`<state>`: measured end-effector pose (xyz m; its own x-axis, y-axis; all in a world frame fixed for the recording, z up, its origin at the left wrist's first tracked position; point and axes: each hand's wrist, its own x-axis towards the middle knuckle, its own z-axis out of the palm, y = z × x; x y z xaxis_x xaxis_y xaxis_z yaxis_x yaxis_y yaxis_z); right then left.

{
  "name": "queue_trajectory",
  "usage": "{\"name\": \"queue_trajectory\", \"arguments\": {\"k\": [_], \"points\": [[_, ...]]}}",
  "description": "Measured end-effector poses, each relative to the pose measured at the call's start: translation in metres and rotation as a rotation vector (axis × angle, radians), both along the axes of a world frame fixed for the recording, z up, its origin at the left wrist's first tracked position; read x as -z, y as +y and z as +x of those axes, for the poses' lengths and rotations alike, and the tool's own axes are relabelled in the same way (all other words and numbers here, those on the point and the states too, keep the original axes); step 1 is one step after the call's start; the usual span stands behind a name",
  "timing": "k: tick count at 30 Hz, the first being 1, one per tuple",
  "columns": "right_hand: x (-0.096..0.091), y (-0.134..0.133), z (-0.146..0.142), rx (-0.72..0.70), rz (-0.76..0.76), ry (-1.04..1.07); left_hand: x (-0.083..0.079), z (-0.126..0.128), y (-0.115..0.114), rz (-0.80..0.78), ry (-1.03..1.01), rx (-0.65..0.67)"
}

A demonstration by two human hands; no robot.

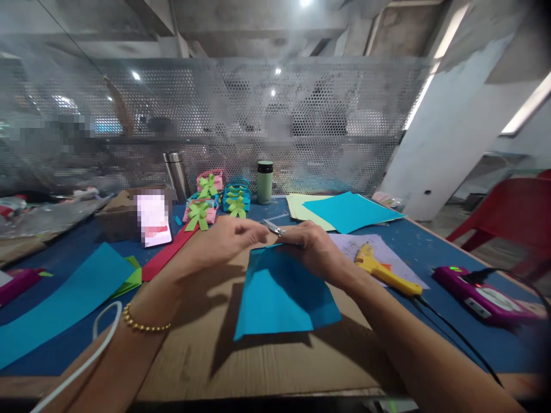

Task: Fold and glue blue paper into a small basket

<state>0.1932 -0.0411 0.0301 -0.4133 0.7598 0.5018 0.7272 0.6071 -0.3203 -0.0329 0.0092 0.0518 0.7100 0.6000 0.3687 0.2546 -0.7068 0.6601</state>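
A folded sheet of blue paper (279, 292) stands tilted over a brown cardboard sheet, its creased lower edge towards me. My right hand (316, 246) is closed on its upper edge, the fingertips partly hidden behind the paper. Just off the upper left corner is my left hand (239, 236), its fingers loosely bent and apart, with nothing visible in them. Beyond both hands, between their fingertips, small scissors (274, 228) show; what they rest on is hidden. The cardboard (258, 367) lies flat on the blue table.
Right: a yellow glue gun (387, 274) with its cord, a purple device (482, 298), more blue sheets (350, 209). Left: blue paper (64, 310), a red strip (167, 255), a lit phone (154, 218). Behind: small bow-trimmed paper baskets (236, 201), a green bottle (264, 183), a steel flask (176, 175).
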Motion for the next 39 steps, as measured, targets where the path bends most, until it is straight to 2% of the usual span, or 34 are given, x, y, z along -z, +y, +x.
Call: {"name": "queue_trajectory", "arguments": {"k": [2,4,6,9,18,26,33,39], "points": [[0.002,0.006,0.005,-0.054,-0.096,0.190,-0.002,-0.005,0.008,-0.139,-0.138,0.045],[0.006,0.010,0.007,-0.090,-0.212,0.382,-0.003,-0.007,0.009,-0.228,-0.182,0.116],[0.010,0.012,0.007,-0.097,-0.303,0.509,-0.005,-0.007,0.005,-0.260,-0.168,0.178],[0.013,0.012,0.005,-0.089,-0.328,0.580,-0.008,-0.006,-0.002,-0.226,-0.112,0.209],[0.014,0.012,0.005,-0.118,-0.178,0.577,-0.010,-0.006,-0.008,-0.053,-0.056,0.140],[0.019,0.017,0.007,-0.102,-0.135,0.487,-0.007,-0.005,-0.008,-0.018,0.011,0.096],[0.018,0.017,0.006,-0.110,-0.114,0.444,0.001,0.003,-0.007,-0.066,-0.081,0.099],[0.021,0.018,0.007,-0.120,-0.148,0.478,0.003,0.005,-0.014,0.072,-0.173,0.022]]}}
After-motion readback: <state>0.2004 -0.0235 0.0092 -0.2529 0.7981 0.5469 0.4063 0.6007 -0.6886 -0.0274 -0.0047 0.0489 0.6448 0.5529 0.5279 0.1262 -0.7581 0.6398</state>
